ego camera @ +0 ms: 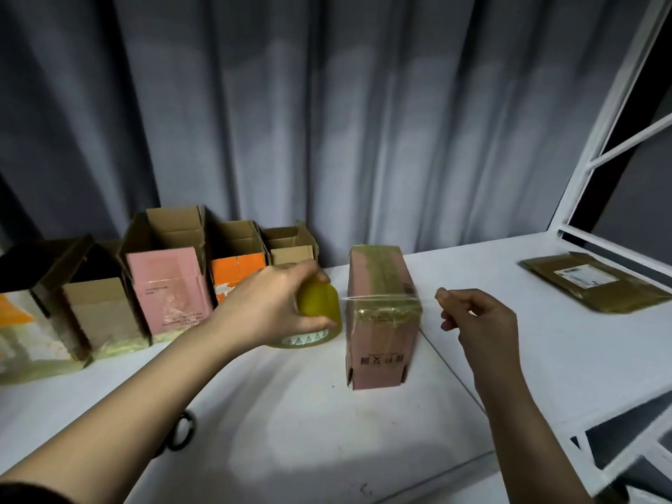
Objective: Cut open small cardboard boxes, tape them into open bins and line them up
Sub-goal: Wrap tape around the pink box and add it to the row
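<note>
Left hand [271, 307] grips the roll [320, 314] left of the box [381, 321], right hand [476, 318] pinches the strip's end right of it; slack tension risks a wrinkled, crooked band.

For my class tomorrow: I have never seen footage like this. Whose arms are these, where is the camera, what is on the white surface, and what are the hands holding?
There is no machine here. A person wears a wide-angle camera on the head, looking forward and down, so the two arms are the person's own.

The left hand grips a yellowish roll of tape. A clear strip runs from the roll across the top of a pink cardboard box standing on the white table. The right hand is beside the strip's far end with thumb and forefinger pinched, apparently holding it taut; the contact itself is too fine to see.

Along the back left stands a row of open-topped boxes, already made into bins. A flat brown parcel lies far right. A dark looped object, perhaps scissor handles, peeks out beside the left forearm. A grey curtain hangs behind.
</note>
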